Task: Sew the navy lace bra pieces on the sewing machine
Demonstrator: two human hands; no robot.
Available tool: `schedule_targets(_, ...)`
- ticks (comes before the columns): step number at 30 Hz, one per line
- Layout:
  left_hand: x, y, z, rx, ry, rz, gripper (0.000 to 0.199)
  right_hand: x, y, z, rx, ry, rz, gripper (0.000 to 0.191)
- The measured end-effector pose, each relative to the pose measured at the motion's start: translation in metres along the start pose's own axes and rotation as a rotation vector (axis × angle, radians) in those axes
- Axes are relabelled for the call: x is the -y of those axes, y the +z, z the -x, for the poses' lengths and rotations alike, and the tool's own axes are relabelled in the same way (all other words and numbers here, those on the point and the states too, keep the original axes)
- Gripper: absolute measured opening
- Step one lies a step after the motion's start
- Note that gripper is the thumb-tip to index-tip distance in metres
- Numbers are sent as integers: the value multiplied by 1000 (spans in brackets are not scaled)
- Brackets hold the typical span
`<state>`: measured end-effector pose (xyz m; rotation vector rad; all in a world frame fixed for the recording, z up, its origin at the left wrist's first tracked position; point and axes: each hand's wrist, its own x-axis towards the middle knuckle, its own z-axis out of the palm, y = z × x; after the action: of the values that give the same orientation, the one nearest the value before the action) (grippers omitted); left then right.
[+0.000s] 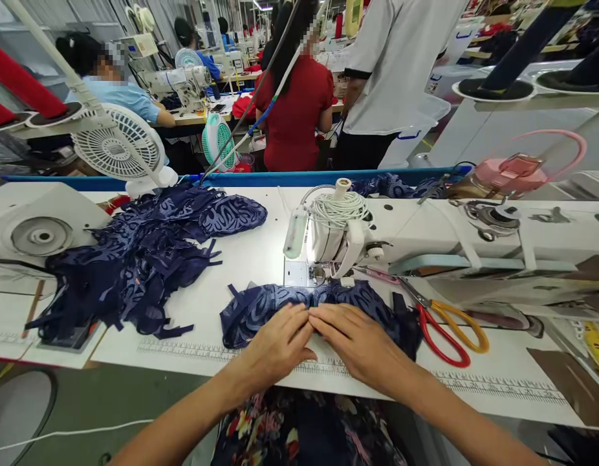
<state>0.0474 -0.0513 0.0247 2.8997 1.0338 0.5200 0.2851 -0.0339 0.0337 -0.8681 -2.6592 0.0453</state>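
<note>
A navy patterned bra piece (255,314) lies along the front of the sewing machine (328,243), its middle edge by the needle and presser foot. My left hand (284,336) rests on its near edge, fingers together and pressing the fabric. My right hand (350,333) lies beside it, fingertips meeting the left ones on the same piece, also pressed together. The fabric under both sets of fingertips is partly hidden. A pile of similar navy pieces (144,252) lies on the table to the left.
Scissors with red and orange handles (445,330) lie right of my right hand. A printed ruler (498,385) runs along the table's front edge. A white fan (118,142) and a pink-lidded jug (508,171) stand behind. Several people are beyond the blue rail (290,178).
</note>
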Motion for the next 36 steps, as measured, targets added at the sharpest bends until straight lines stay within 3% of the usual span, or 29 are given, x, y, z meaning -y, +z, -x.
schedule_targets(3, -5, 12, 0, 65, -226, -47, 69, -4, 16, -1, 6, 114, 83, 35)
schedule_targets(6, -8, 13, 8, 90, -298, -55, 64, -7, 15, 7, 39, 165, 100, 36)
schedule_targets(9, -10, 8, 4, 62, -274, -50, 61, -6, 0, 2, 56, 197, 13, 32)
schedule_targets(12, -13, 10, -9, 1, -178, -36, 61, -6, -11, -20, 69, 293, -60, 28)
schedule_targets(18, -27, 28, -14, 50, -163, -10, 76, -19, 8, -62, 237, 566, -104, 20)
schedule_targets(22, -35, 28, -7, 77, -171, -30, 77, -28, 16, -66, 269, 603, -169, 16)
schedule_targets(28, -39, 25, -8, 77, -191, -67, 75, -30, 4, -64, 307, 596, -247, 16)
schedule_targets(36, -47, 28, -5, 46, -208, -72, 76, -30, 12, -68, 257, 656, -279, 18)
